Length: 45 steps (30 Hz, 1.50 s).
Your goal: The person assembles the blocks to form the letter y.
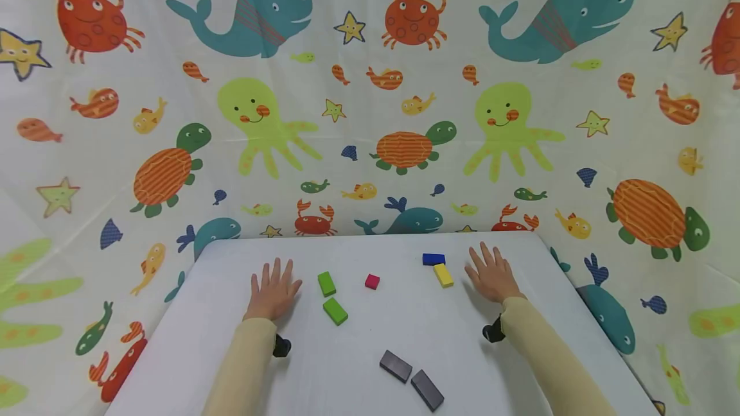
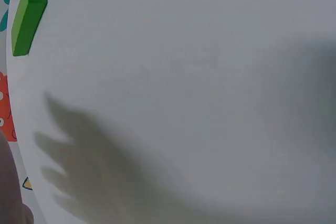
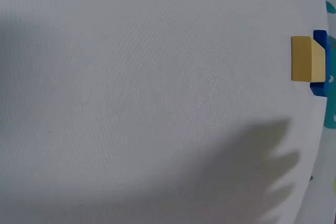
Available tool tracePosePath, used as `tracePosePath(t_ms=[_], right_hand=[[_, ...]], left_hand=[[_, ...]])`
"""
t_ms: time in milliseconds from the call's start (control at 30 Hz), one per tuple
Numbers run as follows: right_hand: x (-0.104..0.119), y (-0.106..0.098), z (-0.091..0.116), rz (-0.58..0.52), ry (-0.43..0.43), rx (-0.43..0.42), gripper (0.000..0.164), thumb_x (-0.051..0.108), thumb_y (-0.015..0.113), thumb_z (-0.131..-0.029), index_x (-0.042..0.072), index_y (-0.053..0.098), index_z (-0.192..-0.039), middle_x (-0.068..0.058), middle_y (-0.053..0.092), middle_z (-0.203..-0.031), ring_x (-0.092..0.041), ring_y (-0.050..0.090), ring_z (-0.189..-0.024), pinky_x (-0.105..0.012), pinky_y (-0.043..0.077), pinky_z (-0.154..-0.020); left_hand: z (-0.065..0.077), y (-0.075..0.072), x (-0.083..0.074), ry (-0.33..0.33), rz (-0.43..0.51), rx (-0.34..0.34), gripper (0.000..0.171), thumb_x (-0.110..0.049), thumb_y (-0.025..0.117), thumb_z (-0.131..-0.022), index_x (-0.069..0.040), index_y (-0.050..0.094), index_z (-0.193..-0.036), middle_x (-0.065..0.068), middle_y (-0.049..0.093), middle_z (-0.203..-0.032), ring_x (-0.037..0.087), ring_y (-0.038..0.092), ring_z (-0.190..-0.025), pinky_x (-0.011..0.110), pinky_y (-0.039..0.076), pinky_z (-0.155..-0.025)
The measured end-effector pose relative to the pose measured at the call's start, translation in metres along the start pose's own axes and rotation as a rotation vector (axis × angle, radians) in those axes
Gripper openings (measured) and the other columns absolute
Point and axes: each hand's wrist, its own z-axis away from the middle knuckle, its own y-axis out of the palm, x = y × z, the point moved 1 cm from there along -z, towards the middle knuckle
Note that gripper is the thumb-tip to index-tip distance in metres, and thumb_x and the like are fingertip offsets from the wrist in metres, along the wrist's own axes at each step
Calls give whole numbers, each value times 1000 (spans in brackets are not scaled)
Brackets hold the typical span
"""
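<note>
The left hand is spread empty, with two green blocks to its right, and the right hand is spread empty, with a yellow block to its left.

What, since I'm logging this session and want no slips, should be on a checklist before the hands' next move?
1. Left hand empty, fingers spread: ok.
2. Right hand empty, fingers spread: ok.
3. Red block clear of other blocks: ok.
4. Yellow block separate from blue block: cannot tell; they overlap in view.
5. Dark grey blocks covered by a wrist view: not ok; only the head view shows them.
</note>
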Motion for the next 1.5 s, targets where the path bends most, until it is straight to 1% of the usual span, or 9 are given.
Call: tracePosePath(t_ms=[100,167,433,533,667,833,1000,1300,1500], right_hand=[[1,3,0,-21,-9,7,62,38,43,-103,2,28,-152,-28,17,-157,-55,13,-140,-69,16,-109],[4,6,-1,-51,-26,10,62,37,43,-103,1,29,-152,-28,19,-156,-53,15,-140,-66,16,-110],[14,20,-1,-299,-92,-20,54,28,54,-101,4,41,-148,-23,34,-152,-46,31,-137,-64,27,-108],[20,23,-2,-312,-150,-20,50,25,59,-98,5,49,-143,-21,42,-147,-44,38,-133,-62,32,-106],[25,26,-1,-274,-204,-10,44,20,64,-96,6,57,-137,-20,48,-141,-42,44,-128,-59,36,-104],[25,31,0,-223,-231,27,40,20,66,-95,11,61,-134,-16,51,-139,-38,47,-126,-56,38,-104],[24,32,1,-182,-254,9,40,21,68,-93,12,63,-132,-13,55,-133,-35,51,-119,-53,43,-101],[28,32,1,-183,-240,-39,36,20,71,-91,10,67,-126,-13,58,-128,-34,53,-116,-51,45,-99],[30,35,-1,-200,-204,-36,36,21,73,-89,9,69,-123,-13,59,-127,-33,52,-116,-51,45,-99]], left_hand=[[-7,5,-10,46,18,-33,70,-47,37,-102,-5,19,-155,27,8,-159,49,1,-144,66,-6,-111],[-13,9,-22,103,20,-65,67,-43,40,-103,-4,24,-154,27,13,-158,49,6,-144,67,-1,-111],[-28,22,-93,321,2,-103,51,-37,54,-100,-16,48,-146,15,39,-152,34,31,-142,56,21,-114],[-29,28,-113,391,31,-114,45,-33,59,-98,-14,56,-139,14,49,-144,33,44,-134,52,34,-109],[-28,35,-132,443,57,-95,41,-27,63,-97,-12,60,-135,14,55,-135,32,52,-124,48,42,-103],[-28,45,-144,435,72,-84,35,-24,65,-95,-12,66,-128,12,58,-127,29,57,-115,44,47,-99],[-28,54,-148,424,63,-104,29,-21,70,-91,-9,71,-118,10,60,-119,24,61,-105,38,50,-95],[-24,49,-161,450,180,-79,18,-14,72,-89,-6,76,-104,9,61,-106,22,61,-96,35,52,-90],[-25,55,-170,471,194,-55,13,-16,74,-88,-8,78,-97,5,61,-100,19,60,-91,32,53,-87]])
